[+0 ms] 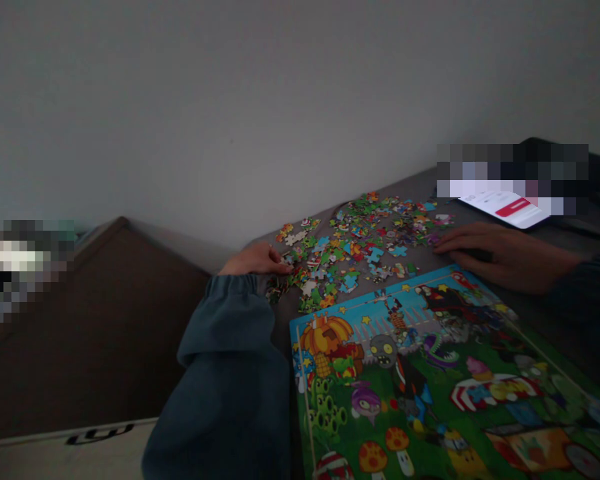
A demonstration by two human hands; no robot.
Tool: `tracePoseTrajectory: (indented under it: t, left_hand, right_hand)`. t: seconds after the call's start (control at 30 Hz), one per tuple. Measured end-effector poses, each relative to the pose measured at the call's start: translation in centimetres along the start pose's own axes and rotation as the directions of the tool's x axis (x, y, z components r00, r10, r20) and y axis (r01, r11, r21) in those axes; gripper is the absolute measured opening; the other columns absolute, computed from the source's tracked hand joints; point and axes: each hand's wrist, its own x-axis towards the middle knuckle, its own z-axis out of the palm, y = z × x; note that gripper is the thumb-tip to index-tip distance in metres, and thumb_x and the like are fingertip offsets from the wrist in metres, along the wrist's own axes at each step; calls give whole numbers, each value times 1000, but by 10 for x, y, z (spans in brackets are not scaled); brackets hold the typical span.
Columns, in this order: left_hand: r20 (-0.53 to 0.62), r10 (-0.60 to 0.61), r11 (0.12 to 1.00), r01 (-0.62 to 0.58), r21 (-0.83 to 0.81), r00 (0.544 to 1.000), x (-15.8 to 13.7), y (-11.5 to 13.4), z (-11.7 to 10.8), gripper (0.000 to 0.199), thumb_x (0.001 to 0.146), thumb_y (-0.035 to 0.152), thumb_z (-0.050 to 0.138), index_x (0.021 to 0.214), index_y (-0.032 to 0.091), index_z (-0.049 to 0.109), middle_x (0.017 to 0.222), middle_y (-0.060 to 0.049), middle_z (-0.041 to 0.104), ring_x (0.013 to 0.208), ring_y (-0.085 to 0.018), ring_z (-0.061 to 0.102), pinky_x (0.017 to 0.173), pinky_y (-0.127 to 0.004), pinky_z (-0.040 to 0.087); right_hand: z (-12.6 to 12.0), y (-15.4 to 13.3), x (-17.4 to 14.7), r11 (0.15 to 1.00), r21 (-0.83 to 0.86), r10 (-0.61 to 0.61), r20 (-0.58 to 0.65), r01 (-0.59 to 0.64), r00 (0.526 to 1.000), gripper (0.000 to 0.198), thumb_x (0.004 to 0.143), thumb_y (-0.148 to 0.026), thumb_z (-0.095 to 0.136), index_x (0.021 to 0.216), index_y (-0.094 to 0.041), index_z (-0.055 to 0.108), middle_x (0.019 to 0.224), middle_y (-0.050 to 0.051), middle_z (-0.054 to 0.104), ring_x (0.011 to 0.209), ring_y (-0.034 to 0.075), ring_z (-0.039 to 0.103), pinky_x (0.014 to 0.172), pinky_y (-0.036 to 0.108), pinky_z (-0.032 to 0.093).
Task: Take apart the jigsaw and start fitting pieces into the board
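1. Panel point(105, 333), dark brown, slopes down at the left, above a pale strip point(25, 457) with a black mark
2. Left hand point(253, 259), in a blue-grey sleeve point(230, 373) with a gathered cuff, is at the left edge of the desk point(420, 187), near its far left corner; the fingers curl in narrowly at the leftmost pieces, and I cannot tell whether they hold one
3. Jigsaw pieces point(350, 247), loose and many-coloured, lie scattered between the two hands, close to the desk's far edge along the grey wall point(230, 120)
4. Plants vs. Zombies jigsaw board point(405, 373) lies picture up on the near part, its far edge just beside the pieces
5. Right hand point(510, 257), dark-sleeved, reaches in beyond the board's far right corner; its fingers are outstretched, tips by the rightmost pieces, and I cannot tell whether they hold any
6. Phone point(520, 208) with a lit screen, partly pixelated, lies beyond that hand, towards the desk's far edge
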Motion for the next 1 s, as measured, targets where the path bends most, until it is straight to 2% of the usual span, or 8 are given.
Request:
tracePoseTrajectory:
  t: [0.1, 0.2, 0.33, 0.4, 0.5, 0.6, 0.8, 1.0]
  left_hand:
    - [116, -8, 999, 4, 38, 993, -7, -5, -10, 21, 72, 41, 74, 72, 20, 70, 66, 0, 65, 66, -16, 50, 60, -27, 35]
    - [123, -120, 992, 114, 56, 985, -15, -12, -22, 28, 73, 41, 73, 89, 18, 72, 74, -2, 69, 68, -18, 54, 61, -27, 37]
    - [-102, -192, 966, 207, 157, 976, -20, -7, -30, 41, 72, 37, 76, 104, 12, 69, 87, -6, 72, 79, -21, 60, 67, -28, 41]
    - [-96, -153, 970, 168, 177, 984, -20, 4, -28, 47, 72, 38, 77, 110, 12, 68, 92, -7, 73, 84, -23, 63, 70, -28, 43]
    - [53, -46, 988, 37, 153, 998, -18, 21, -24, 46, 69, 44, 78, 108, 19, 71, 91, -5, 74, 85, -23, 66, 72, -29, 46]
    - [73, -5, 990, -5, 140, 997, -20, 25, -22, 40, 69, 45, 77, 100, 22, 73, 90, -4, 74, 84, -24, 67, 72, -31, 47]
    - [164, -115, 993, 114, 17, 980, -31, 1, -12, 51, 49, 35, 86, 95, 23, 67, 92, -3, 71, 79, -24, 66, 63, -29, 46]
    - [67, -74, 995, 78, -58, 995, -44, -8, 14, 61, 46, 32, 89, 101, 24, 63, 90, -1, 66, 84, -23, 64, 70, -31, 48]
  right_hand:
    - [0, 1, 0, 1000, 7, -3, 8, 3, 1000, 30, 90, -36, 46, 99, -27, 73, 104, 9, 74, 96, 28, 71, 89, 51, 58]
    - [0, 1, 0, 1000, 14, -5, 4, 5, 1000, 29, 89, -36, 46, 98, -29, 73, 104, 8, 75, 96, 28, 71, 89, 51, 58]
    - [2, 1, 0, 1000, 11, -2, -16, 2, 1000, 28, 90, -36, 45, 99, -33, 71, 104, 5, 74, 96, 28, 71, 89, 50, 57]
    - [2, 1, -1, 1000, 3, 1, -15, -1, 1000, 29, 90, -37, 43, 99, -34, 71, 103, 4, 74, 96, 28, 71, 88, 50, 58]
    - [1, 0, 0, 1000, -13, -1, 15, 1, 1000, 31, 90, -37, 43, 99, -31, 72, 104, 6, 74, 96, 30, 71, 86, 52, 58]
    - [-1, 0, 1, 1000, -21, -7, 32, 8, 999, 32, 91, -37, 43, 99, -27, 73, 104, 8, 74, 96, 29, 71, 87, 51, 58]
    - [1, 2, 0, 1000, 14, -15, 7, 15, 1000, 34, 91, -36, 45, 98, -21, 74, 103, 12, 74, 96, 28, 71, 89, 50, 58]
    - [2, 4, -2, 1000, 20, -10, 1, 10, 1000, 35, 91, -35, 44, 99, -20, 74, 105, 13, 74, 98, 27, 70, 90, 49, 57]
